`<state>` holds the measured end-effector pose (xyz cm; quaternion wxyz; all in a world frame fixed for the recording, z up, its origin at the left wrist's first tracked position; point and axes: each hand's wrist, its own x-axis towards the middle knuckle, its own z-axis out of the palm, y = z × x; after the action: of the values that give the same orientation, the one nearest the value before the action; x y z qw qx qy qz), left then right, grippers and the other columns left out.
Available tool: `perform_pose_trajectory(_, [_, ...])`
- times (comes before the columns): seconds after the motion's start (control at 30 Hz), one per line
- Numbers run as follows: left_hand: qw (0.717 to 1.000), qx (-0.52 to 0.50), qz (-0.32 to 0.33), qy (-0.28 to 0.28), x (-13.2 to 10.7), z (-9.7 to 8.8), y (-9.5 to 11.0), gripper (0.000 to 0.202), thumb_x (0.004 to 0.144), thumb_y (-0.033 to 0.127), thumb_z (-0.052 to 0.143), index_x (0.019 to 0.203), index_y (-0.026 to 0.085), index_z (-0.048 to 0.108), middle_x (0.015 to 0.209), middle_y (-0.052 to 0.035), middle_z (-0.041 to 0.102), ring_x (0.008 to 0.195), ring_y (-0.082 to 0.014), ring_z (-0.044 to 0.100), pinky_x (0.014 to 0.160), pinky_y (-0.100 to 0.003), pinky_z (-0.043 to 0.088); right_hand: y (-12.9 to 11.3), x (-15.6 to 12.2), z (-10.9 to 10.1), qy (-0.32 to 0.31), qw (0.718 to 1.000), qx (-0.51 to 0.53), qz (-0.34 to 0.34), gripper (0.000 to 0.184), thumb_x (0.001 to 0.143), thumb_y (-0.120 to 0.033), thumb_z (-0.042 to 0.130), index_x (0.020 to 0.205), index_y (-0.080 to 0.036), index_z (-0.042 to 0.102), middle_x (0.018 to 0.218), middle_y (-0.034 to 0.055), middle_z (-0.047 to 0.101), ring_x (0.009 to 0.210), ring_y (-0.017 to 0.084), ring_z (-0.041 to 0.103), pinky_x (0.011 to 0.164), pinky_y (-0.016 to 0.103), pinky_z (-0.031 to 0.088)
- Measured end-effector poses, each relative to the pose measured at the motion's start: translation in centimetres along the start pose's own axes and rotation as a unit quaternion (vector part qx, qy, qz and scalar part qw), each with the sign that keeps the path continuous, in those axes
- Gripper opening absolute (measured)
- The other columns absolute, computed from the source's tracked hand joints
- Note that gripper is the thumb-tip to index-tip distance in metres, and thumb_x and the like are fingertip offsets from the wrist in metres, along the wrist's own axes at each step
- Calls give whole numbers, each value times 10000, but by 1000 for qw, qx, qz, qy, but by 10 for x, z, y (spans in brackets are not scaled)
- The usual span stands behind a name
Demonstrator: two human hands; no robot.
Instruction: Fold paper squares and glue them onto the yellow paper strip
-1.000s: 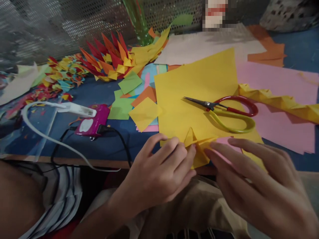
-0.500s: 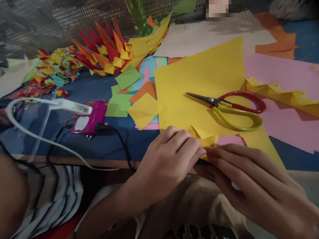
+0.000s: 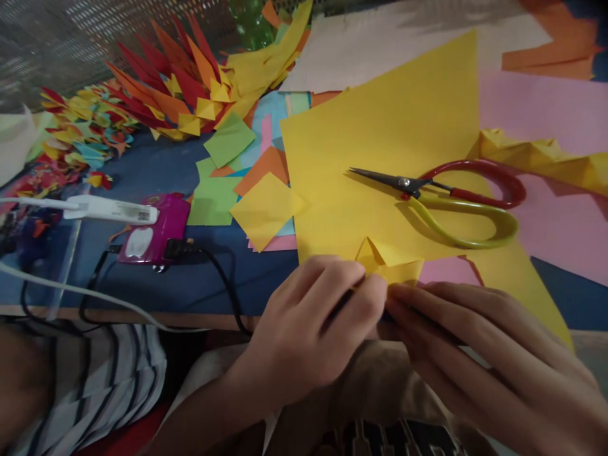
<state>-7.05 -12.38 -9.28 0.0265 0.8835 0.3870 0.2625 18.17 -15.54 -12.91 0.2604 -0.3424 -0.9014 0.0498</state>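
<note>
Both of my hands work on a small folded yellow paper piece (image 3: pixel 392 263) at the near table edge. My left hand (image 3: pixel 313 329) has its fingers curled, pinching the piece's left side. My right hand (image 3: pixel 479 354) presses its fingertips onto the piece's right side, fingers held together. The piece rests on the near edge of a large yellow sheet (image 3: pixel 380 152). Scissors (image 3: pixel 446 196) with one red and one green handle lie closed on that sheet, beyond my right hand.
Small paper squares (image 3: pixel 247 183) in green, orange and yellow lie left of the sheet. A spiky red, orange and yellow paper model (image 3: pixel 190 82) stands at the back. A magenta device (image 3: pixel 152 234) with cables lies left. Pink paper (image 3: pixel 560 158) and a crumpled yellow strip (image 3: pixel 546 158) lie right.
The hands have closed together on the folded yellow piece and pressed it flatter. The view has shifted closer and slightly downward.
</note>
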Motion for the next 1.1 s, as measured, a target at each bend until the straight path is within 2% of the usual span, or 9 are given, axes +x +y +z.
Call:
perform_pose_trajectory(0.1, [996, 73, 55, -20, -14, -7, 2, 294, 1014, 253, 736, 1279, 127, 750, 1266, -44, 791, 1206, -267, 676, 997, -417, 568, -1, 1, -2, -1, 1000, 10, 8, 378, 1008, -153, 641, 1377, -146, 721, 1598, 73, 569, 1420, 294, 595, 1295, 483, 414])
perform_pose_trajectory(0.17, [989, 121, 74, -39, -21, -9, 3, 336, 1041, 302, 698, 1322, 126, 750, 1322, -17, 791, 1225, -251, 687, 973, -414, 558, -2, 2, -3, 1, 1000, 9, 7, 367, 996, -152, 655, 1354, -149, 733, 1588, 66, 579, 1395, 298, 616, 1282, 489, 439])
perform_pose_trajectory(0.37, [985, 157, 66, -31, -32, -3, 9, 381, 1077, 296, 618, 1384, 93, 717, 1347, -51, 787, 1237, -213, 709, 976, -363, 555, -1, 7, -4, 41, 999, 14, 18, 311, 957, -136, 713, 1261, -169, 772, 1482, 5, 672, 1306, 263, 663, 1209, 445, 500])
perform_pose_trajectory(0.47, [987, 155, 46, -13, -34, 0, 12, 413, 1087, 329, 601, 1396, 74, 702, 1332, -59, 793, 1236, -212, 705, 968, -367, 539, -1, 12, -2, 57, 998, 13, 16, 296, 920, -160, 781, 1216, -146, 784, 1373, 11, 736, 1234, 268, 675, 1145, 468, 515])
perform_pose_trajectory(0.57, [997, 70, 6, -14, -31, -2, 13, 396, 1111, 355, 555, 1352, 89, 720, 1297, -70, 804, 1228, -228, 700, 995, -387, 548, -2, 16, -1, 60, 998, 1, 26, 317, 916, -163, 787, 1233, -138, 775, 1327, 8, 754, 1174, 272, 677, 1097, 473, 521])
perform_pose_trajectory(0.67, [997, 1, -64, 40, -18, -2, 14, 222, 1077, 268, 619, 1199, 140, 753, 1157, -66, 822, 1108, -222, 711, 984, -380, 577, -5, 21, -3, 43, 999, -14, 23, 296, 946, -164, 750, 1241, -140, 757, 1330, 26, 749, 1180, 284, 670, 1076, 494, 511])
perform_pose_trajectory(0.73, [988, 39, -128, 77, -6, 2, 15, 199, 1044, 245, 682, 1197, 130, 734, 1152, -95, 795, 1075, -241, 691, 1002, -407, 568, -7, 27, -6, 34, 999, -26, 20, 231, 970, -179, 718, 1196, -148, 751, 1286, 50, 757, 1185, 301, 664, 1049, 518, 505])
perform_pose_trajectory(0.87, [980, 88, -177, 39, 8, 15, 18, 313, 1067, 330, 655, 1309, 135, 687, 1260, -125, 742, 1143, -292, 650, 1061, -478, 528, -7, 42, -17, 39, 998, -9, 43, 120, 988, -179, 686, 1106, -174, 710, 1150, 45, 753, 1119, 265, 663, 998, 471, 518])
perform_pose_trajectory(1.1, [981, 27, -192, 9, 6, 17, 16, 270, 1081, 259, 616, 1342, 193, 636, 1285, -58, 711, 1182, -256, 624, 1035, -438, 512, 7, 61, -30, 64, 992, 2, 108, 139, 999, -172, 679, 1136, -188, 672, 1263, 44, 718, 1166, 186, 674, 1075, 330, 533])
